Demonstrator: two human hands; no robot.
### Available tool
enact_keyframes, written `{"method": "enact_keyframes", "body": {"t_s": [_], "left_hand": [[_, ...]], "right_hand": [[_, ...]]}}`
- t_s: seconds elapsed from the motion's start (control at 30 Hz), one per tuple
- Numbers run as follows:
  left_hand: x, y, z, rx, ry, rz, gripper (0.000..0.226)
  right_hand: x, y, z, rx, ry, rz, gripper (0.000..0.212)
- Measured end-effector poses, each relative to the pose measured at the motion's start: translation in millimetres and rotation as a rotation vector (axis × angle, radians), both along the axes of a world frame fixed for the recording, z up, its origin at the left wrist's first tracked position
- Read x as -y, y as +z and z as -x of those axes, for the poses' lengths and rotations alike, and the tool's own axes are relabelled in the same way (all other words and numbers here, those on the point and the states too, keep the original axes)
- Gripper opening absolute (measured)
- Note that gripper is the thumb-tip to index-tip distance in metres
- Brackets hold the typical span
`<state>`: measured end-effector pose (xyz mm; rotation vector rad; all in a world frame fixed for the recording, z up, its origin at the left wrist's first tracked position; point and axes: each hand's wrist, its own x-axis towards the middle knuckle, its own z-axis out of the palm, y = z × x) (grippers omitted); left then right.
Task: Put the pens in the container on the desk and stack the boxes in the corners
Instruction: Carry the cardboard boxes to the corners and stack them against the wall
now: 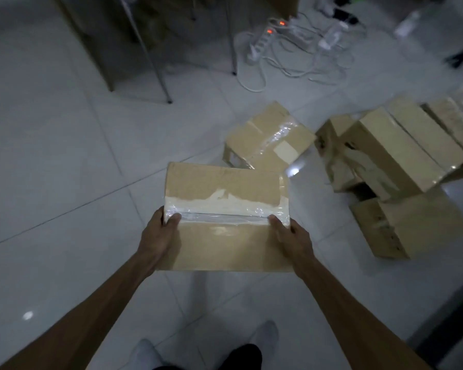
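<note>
- A flat cardboard box [226,209] is held out in front of the person, above the pale tiled floor [51,161], its top flaps shut and sealed along the seam with a band of clear tape over torn white paper. Nothing of its contents shows.
- The left hand [159,233] grips the box's left edge, thumb laid on top by the tape and the fingers wrapped under, out of sight.
- The right hand [292,237] clasps the right edge the same way, thumb on top, fingers hidden beneath.
- Just beyond the held box, a second taped box [269,136] lies on the floor, turned at an angle, closed, with glossy tape and a pale label patch on top.
- To the right is a loose heap of cardboard boxes [393,153]; several long ones lean side by side, tilted, resting on others. One shows a torn, ragged side, but I cannot tell what is inside.
- A squarer box [409,228] sits on the floor at the near side of that heap, closed.
- Farther back, thin metal table legs [155,62] stand on the tiles, and beside them a tangle of white power strips and cables [292,46] with small red lights glowing.
- The person's feet in light socks [265,335] show at the bottom edge.
- No pens or pen container are in view.
</note>
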<state>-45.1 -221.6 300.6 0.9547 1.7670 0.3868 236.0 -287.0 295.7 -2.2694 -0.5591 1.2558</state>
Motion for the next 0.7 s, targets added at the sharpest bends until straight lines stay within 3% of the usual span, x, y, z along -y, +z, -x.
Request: {"method": "enact_keyframes", "body": {"t_s": [0.17, 0.47, 0.7], "left_hand": [[-2.9, 31.5, 112.3, -0.011, 0.175, -0.027, 0.029], [0.6, 88.6, 344.1, -0.072, 0.423, -0.099, 0.044], [-3.8, 126.1, 474.6, -0.105, 0.521, -0.156, 0.042]], "right_hand": [[-52.4, 30.3, 100.7, -0.042, 0.196, -0.072, 0.053], [-141.5, 80.2, 334.8, -0.051, 0.549, -0.128, 0.049], [-186.1, 111.1, 471.8, -0.127, 0.711, -0.159, 0.047]]}}
